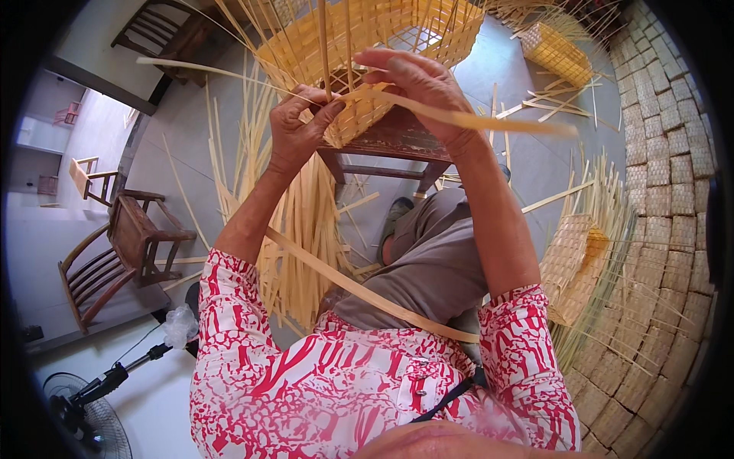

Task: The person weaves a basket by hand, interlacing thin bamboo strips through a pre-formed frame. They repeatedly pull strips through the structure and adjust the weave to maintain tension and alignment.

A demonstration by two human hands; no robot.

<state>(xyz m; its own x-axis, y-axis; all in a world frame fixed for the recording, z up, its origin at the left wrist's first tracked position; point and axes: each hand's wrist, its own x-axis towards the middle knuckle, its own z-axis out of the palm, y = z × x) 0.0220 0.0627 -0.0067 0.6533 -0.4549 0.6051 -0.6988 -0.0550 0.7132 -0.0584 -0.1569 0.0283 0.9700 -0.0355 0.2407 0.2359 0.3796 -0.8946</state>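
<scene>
The left hand [297, 128] clamps a strip [497, 122] in its fingertips beside the basket [382, 27]. The right hand [423, 86] extends fingers over it, grip impossible to tell; below them, a stool [386, 143].

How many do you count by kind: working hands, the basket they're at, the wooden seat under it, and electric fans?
Left hand and right hand: 2
Basket: 1
Wooden seat: 1
Electric fan: 1
Total: 5

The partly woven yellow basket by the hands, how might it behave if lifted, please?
The basket is probably light for its size, being thin strips with gaps between. Its long upright strips would likely sway, since they stand slender above the weave.
</scene>
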